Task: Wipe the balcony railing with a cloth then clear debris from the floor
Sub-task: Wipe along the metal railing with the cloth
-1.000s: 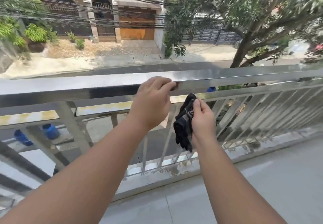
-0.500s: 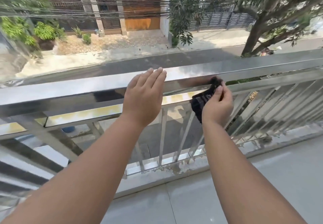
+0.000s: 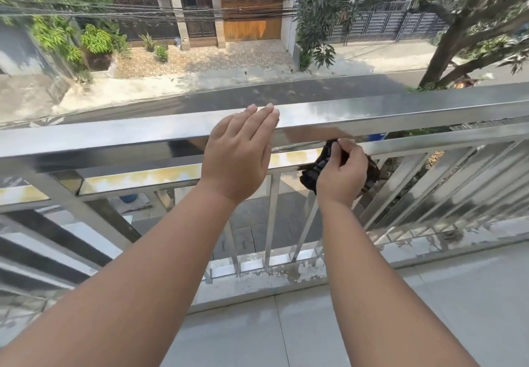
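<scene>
Two hands at the balcony railing [image 3: 400,108]; wiping underway.
Right hand [image 3: 342,173], gripping black cloth [image 3: 313,170], has risen to the rail's underside; left hand [image 3: 237,154] now flat, open, empty. Floor [image 3: 372,318] debris pending.

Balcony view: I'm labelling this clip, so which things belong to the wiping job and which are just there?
In the job:
- right hand
- dark cloth
- top rail
- left hand, flat on the rail

Just there:
- tree
- blue container below
</scene>
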